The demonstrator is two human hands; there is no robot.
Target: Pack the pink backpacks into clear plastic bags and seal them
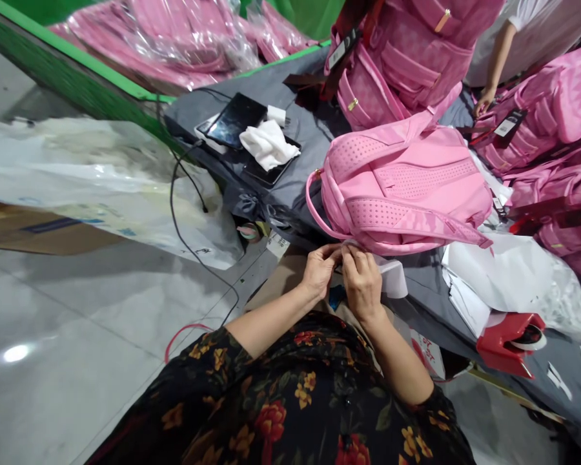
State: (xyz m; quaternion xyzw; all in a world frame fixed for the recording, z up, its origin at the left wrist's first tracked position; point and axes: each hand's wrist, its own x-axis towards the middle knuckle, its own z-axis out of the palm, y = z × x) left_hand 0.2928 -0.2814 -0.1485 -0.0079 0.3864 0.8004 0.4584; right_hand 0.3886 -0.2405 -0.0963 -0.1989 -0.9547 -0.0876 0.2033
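Note:
My left hand [321,271] and my right hand [361,279] meet at the table's near edge, fingers closed in a pinch. Between the fingertips is a thin, whitish, see-through piece, partly hidden by the fingers. A thin white sheet [393,278] shows just right of my right hand; I cannot tell whether it is the same piece. Just beyond my hands a pink backpack [416,174] lies with its straps and perforated back panel facing up. Its top handle loop points left.
A tablet [235,121], a white cloth [270,144] and a cable lie at left. More pink backpacks [411,58] stand behind, near another person's hand [485,102]. At right are white papers [498,271] and a red tape dispenser [501,342]. A green-edged bin [140,93] holds wrapped bags.

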